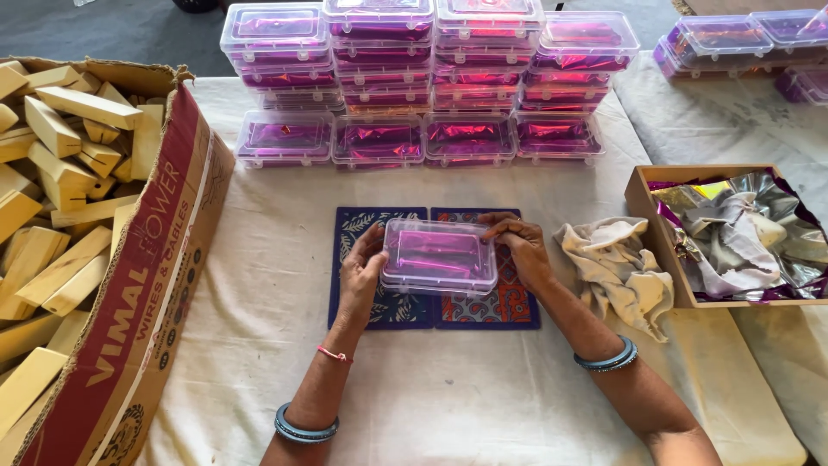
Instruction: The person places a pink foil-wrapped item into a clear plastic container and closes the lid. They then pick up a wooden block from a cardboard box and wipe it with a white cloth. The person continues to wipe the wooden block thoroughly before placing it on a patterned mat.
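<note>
Both hands grip one clear box (439,256) lined with purple foil, held flat at the middle of the table (483,406). The left hand (362,274) clasps its left end, fingers curled against the side wall and thumb on the rim. The right hand (520,246) takes the right end, fingertips bent over the far right corner of the lid. The lid looks closed, though the glare makes it hard to say if the latches are caught.

The box sits just above two patterned blue mats (431,311) lying side by side on the white cloth; whether it touches them or is lifted a little cannot be told.

Beyond the mats stands a stack of like boxes (431,78), a single row in front and taller piles behind. More such boxes (742,43) lie at the far right. A crumpled rag (614,263) rests just right of the right hand, touching a wooden tray (642,203) filled with foil sheets (750,233), silver and purple. At the left edge, a cardboard carton (147,328) holds many pale wood blocks (60,173) heaped loosely.
</note>
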